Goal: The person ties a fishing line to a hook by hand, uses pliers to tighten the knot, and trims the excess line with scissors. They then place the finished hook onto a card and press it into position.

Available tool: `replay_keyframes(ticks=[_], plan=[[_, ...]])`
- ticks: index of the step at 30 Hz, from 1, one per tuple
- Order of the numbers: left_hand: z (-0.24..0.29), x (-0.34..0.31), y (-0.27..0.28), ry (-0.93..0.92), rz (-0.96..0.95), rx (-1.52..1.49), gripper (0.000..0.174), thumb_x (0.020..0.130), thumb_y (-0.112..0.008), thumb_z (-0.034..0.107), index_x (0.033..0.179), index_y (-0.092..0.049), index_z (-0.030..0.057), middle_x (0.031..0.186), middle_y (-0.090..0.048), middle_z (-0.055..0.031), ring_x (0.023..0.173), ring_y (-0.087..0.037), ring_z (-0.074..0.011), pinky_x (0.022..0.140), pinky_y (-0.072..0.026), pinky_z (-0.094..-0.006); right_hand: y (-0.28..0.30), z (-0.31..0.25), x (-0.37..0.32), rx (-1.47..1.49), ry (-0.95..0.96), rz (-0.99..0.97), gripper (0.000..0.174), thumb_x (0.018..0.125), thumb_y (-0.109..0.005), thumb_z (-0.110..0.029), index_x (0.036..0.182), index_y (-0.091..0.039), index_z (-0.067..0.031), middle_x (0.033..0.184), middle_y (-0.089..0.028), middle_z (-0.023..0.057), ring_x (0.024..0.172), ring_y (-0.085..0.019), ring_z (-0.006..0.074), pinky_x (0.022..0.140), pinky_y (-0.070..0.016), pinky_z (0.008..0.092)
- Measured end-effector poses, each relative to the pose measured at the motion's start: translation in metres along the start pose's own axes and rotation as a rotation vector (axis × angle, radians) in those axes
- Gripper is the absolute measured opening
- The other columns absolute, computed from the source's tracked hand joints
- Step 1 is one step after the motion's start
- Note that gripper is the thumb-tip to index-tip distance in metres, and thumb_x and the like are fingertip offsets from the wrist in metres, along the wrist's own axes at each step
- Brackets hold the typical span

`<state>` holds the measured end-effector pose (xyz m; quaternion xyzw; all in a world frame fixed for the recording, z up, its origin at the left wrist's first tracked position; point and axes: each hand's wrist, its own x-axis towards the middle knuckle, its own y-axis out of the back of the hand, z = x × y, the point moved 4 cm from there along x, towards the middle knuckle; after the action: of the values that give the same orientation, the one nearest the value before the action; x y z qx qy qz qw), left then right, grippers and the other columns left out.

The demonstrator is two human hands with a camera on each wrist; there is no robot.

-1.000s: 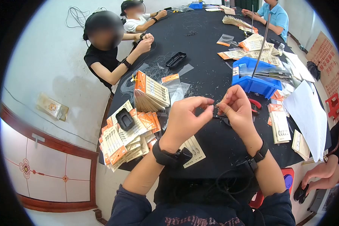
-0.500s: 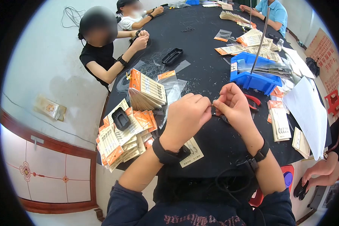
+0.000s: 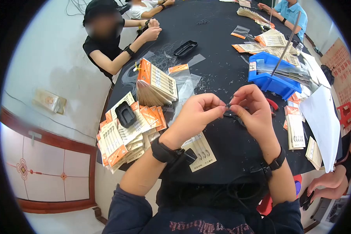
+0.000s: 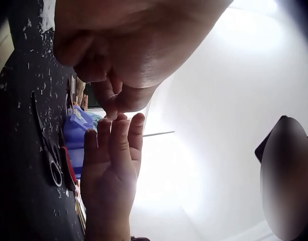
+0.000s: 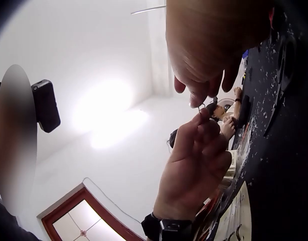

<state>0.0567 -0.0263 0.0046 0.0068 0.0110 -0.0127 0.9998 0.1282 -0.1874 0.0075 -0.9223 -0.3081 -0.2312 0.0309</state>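
Note:
Over the table's near side, my left hand (image 3: 197, 117) pinches a tiny bent metal fish hook (image 5: 202, 107) between thumb and forefinger. My right hand (image 3: 255, 113) meets it from the other side, thumb and forefinger together on the hook, its other fingers loosely bent. Any line tied to the hook is too fine to make out. Below the left wrist lies a card (image 3: 208, 160) with several hooks mounted on it. Scissors (image 4: 48, 150) lie beneath the hands, beside red-handled pliers (image 3: 273, 104).
On the left, a fanned card stack (image 3: 156, 87) stands behind a pile of hook cards (image 3: 115, 146) topped by a black tray (image 3: 125, 114). A blue bin (image 3: 273, 82) with a metal rod is at right, near white paper (image 3: 319, 124). Other people sit around the table.
My left hand turned over, knuckles up, half a second ago, and has turned back with thumb and forefinger at the hook. The right hand stayed close by. The head view has shifted slightly.

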Motion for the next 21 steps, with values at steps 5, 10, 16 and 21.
replay_keyframes(ticks=[5,10,16,21], plan=[[-0.0071,0.0011,-0.0015,0.012,-0.027,-0.033,0.011,0.093,-0.064,0.013,0.094,-0.064,0.0019,0.087,-0.063,0.0009,0.081,-0.057,-0.0049,0.073,-0.0453,-0.0199,-0.0024,-0.0022,0.0008,-0.018,0.000,0.001,0.032,0.081,-0.069,0.007,0.108,-0.058,-0.0048,0.099,-0.061,0.0026,0.092,-0.062,0.0111,0.076,-0.0489,0.0240],[-0.0066,0.0005,-0.0059,0.007,-0.087,-0.102,0.011,0.093,-0.064,0.014,0.094,-0.064,0.0027,0.087,-0.063,0.0014,0.081,-0.057,-0.0053,0.074,-0.0453,-0.0202,-0.0018,0.0021,-0.0001,0.071,-0.075,-0.042,0.031,0.081,-0.065,0.011,0.108,-0.057,-0.0036,0.096,-0.060,0.0031,0.088,-0.062,0.0104,0.076,-0.0501,0.0233],[-0.0032,-0.0029,-0.0059,0.158,-0.108,-0.076,0.014,0.092,-0.065,0.022,0.093,-0.066,0.0073,0.084,-0.062,0.0039,0.068,-0.049,-0.0001,0.059,-0.0371,-0.0163,0.0004,0.0033,-0.0007,0.084,-0.001,-0.029,0.028,0.082,-0.058,0.016,0.102,-0.055,-0.0027,0.093,-0.058,0.0031,0.084,-0.061,0.0093,0.075,-0.0502,0.0215],[-0.0048,-0.0027,-0.0093,0.134,-0.112,-0.089,0.014,0.091,-0.065,0.023,0.093,-0.067,0.0097,0.082,-0.061,0.0059,0.065,-0.046,0.0014,0.055,-0.0330,-0.0158,-0.0007,0.0017,-0.0006,0.065,-0.025,-0.035,0.029,0.081,-0.057,0.018,0.102,-0.052,-0.0029,0.091,-0.057,0.0033,0.082,-0.060,0.0090,0.075,-0.0502,0.0218]])
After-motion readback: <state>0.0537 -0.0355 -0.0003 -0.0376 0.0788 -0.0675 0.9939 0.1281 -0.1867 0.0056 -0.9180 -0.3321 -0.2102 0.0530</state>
